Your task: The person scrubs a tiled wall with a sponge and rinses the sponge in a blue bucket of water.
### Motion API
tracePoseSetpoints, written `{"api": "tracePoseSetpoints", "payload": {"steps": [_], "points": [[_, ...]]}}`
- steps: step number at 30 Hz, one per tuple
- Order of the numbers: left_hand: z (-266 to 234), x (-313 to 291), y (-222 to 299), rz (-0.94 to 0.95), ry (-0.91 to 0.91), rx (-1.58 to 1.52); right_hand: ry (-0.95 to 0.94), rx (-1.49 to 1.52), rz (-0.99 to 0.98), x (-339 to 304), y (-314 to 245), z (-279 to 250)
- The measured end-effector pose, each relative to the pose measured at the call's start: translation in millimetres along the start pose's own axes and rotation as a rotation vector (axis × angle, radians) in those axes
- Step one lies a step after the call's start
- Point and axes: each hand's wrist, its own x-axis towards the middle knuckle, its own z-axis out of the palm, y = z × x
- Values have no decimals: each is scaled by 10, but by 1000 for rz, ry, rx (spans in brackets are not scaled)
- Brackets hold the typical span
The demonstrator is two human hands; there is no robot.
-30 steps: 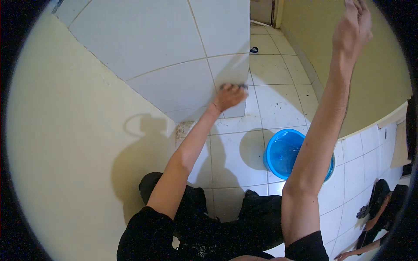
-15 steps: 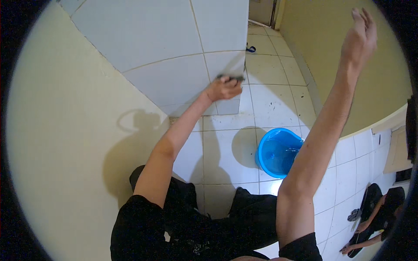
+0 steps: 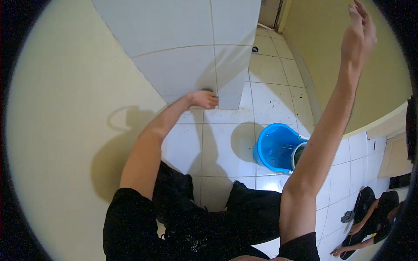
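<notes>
My left hand is closed round a small dark scrubbing pad, mostly covered by the fingers. It presses the pad against the white tiled wall, low down near the floor. My right arm stretches up and forward. At its end my right hand is raised by the yellow wall, fingers stretched out and loosely bent, holding nothing that shows.
A blue bucket holding water stands on the white tiled floor, in front of my right knee. A white-rimmed container sits at its right side, partly behind my forearm. Another person crouches at lower right. Dark specks dot the floor.
My left hand has moved down and left along the tiles with the pad, from near the wall's corner. My right hand stays raised. More of the white-rimmed container shows.
</notes>
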Motion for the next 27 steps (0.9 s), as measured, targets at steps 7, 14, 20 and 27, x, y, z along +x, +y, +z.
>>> {"api": "tracePoseSetpoints", "payload": {"steps": [7,14,20,27], "points": [[-769,736,194,-477,206,-457,-559,90,88,100,523,18],[-546,969,541,-1102,587,-1434,-1638,-190,169,-683,46,370],[-268,1187,678,-1558,666,-1771,-1684,-329,126,-2317,738,374],[192,1169,997,-1974,569,-1638,-1531,-238,640,-3569,858,189]]}}
